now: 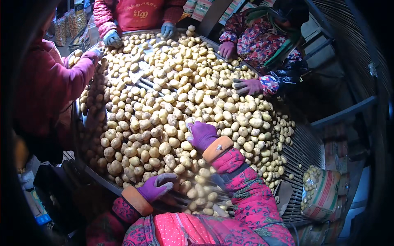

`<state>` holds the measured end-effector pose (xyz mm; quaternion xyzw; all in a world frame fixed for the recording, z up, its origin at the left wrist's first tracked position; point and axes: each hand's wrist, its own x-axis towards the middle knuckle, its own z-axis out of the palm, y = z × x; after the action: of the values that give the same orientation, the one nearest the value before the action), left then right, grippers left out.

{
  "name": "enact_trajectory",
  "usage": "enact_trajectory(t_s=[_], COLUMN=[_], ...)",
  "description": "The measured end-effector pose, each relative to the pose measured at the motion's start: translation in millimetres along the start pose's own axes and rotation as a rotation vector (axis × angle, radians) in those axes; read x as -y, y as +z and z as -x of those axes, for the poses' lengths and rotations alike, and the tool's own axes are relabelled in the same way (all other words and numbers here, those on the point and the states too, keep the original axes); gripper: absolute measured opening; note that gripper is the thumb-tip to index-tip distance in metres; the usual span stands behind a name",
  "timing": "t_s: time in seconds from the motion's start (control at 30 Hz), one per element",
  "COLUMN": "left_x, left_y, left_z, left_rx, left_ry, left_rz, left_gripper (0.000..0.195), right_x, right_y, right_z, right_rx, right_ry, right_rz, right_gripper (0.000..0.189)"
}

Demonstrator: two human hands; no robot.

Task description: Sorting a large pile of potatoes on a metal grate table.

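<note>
Many pale potatoes (164, 148) cover a large metal-rimmed sorting table before me. My right hand (201, 135), in a purple knit glove with grey fingers, reaches into the middle of the heap and touches potatoes; whether it grips one is hidden. Near the table's close edge is my left hand (157, 186), gloved alike, thumb and fingers apart, with nothing seen in it. Between my forearms, a stream of potatoes (201, 196) lies lower at the near edge, partly blurred.
Three people stand round the table; gloved hands of theirs (112, 38) (248, 86) rest at its far and right edges. Metal bars (303, 147) slope down at the right beside a filled printed bag (324, 195). Metal framing (344, 112) stands further right.
</note>
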<state>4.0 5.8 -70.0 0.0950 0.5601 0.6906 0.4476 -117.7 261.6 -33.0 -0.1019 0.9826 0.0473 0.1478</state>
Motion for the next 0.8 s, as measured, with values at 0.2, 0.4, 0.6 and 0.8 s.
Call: enact_trajectory(t_s=[0.2, 0.4, 0.6, 0.8], left_x=[-1, -3, 0, -17], left_y=[-2, 1, 17, 55], left_z=[1, 5, 8, -3], left_rx=[-0.005, -0.053, -0.165, 0.015], left_ry=[0.022, 0.050, 0.011, 0.038], left_rz=[-0.051, -0.027, 0.473, 0.504], left_gripper=[0.045, 0.045, 0.046, 0.042], right_x=[1, 4, 8, 63], right_y=[1, 17, -10, -31], right_z=[13, 25, 83, 152], right_rx=[0.074, 0.035, 0.152, -0.021], right_ry=[-0.025, -0.003, 0.046, -0.217], right_rz=[-0.093, -0.145, -0.750, -0.418], right_gripper=[0.044, 0.041, 0.044, 0.064])
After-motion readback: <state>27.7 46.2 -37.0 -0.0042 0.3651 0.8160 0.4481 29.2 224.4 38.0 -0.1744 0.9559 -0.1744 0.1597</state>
